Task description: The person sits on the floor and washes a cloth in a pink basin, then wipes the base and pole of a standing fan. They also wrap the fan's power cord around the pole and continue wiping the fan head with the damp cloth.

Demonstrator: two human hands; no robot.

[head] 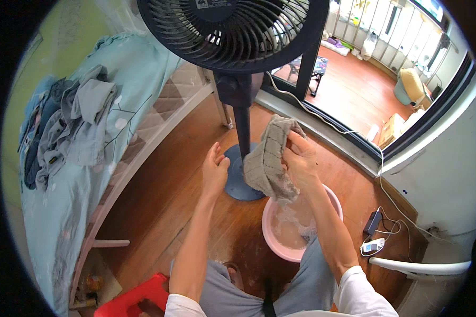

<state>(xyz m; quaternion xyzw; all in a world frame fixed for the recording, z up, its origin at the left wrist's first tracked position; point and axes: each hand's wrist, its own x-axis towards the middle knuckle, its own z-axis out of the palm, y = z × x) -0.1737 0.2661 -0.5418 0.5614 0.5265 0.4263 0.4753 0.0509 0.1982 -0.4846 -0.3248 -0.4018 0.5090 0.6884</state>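
My right hand (301,156) is closed on a wet grey-brown cloth (267,158), which is lifted in front of the fan's pole and partly overlaps its base. Left of the cloth is my left hand (216,168), holding nothing, its fingers apart and bent. Below the cloth, a pink plastic basin (266,233) stands on the wooden floor by my right knee. Cloudy, soapy water fills part of it. My right forearm hides some of the basin's right side.
A dark standing fan (242,119) rises straight ahead. On the left is a bed (142,79) with folded clothes (91,99). A power adapter (372,223) and power strip (373,246) lie right. Something red (142,295) is at lower left. A sliding door's track (341,132) runs beyond.
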